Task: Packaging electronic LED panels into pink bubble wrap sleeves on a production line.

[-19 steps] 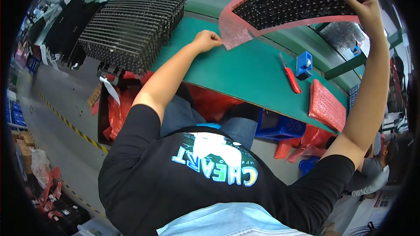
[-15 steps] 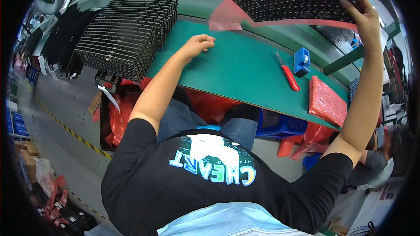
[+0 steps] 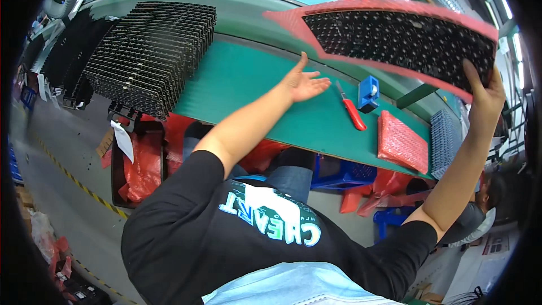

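Note:
My right hand (image 3: 485, 91), raised at the right, grips one end of a long, slightly curved black panel (image 3: 395, 42) dotted with small bright spots. Pink bubble wrap (image 3: 291, 27) lies behind the panel and sticks out past its edges. My left hand (image 3: 306, 83) is held over the green mat (image 3: 237, 87), palm up with fingers spread, and touches nothing. Nearest to it are a red-handled knife (image 3: 353, 114) and a blue tape dispenser (image 3: 368, 93). Nearer the right end of the mat lies a folded pink bubble-wrap packet (image 3: 402, 142).
A tall row of similar black panels (image 3: 152, 51) stands at the left of the bench. Below it is a dark bin (image 3: 117, 172) with red plastic inside. A blue stool (image 3: 344, 174) is under the bench. Another person (image 3: 471, 220) sits at the right.
My left hand has moved right and opened from a curled shape. The right hand has brought the wrapped panel lower and further right. The whole view has shifted.

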A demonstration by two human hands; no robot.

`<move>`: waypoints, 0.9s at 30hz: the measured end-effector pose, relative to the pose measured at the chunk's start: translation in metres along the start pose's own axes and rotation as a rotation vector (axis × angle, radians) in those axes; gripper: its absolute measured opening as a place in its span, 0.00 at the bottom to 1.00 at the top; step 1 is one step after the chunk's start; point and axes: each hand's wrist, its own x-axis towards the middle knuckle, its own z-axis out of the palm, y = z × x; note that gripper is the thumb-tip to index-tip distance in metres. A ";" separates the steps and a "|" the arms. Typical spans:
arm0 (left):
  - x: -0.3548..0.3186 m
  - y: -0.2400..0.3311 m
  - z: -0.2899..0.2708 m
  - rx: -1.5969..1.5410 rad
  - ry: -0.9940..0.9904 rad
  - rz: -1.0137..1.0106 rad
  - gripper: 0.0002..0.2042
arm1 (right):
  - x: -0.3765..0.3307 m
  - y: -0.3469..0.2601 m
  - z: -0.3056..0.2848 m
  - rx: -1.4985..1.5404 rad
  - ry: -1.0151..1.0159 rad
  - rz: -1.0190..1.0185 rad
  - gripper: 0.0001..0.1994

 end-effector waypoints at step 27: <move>-0.073 0.064 -0.001 2.206 0.162 0.724 0.12 | -0.321 0.024 0.210 1.514 0.464 1.430 0.19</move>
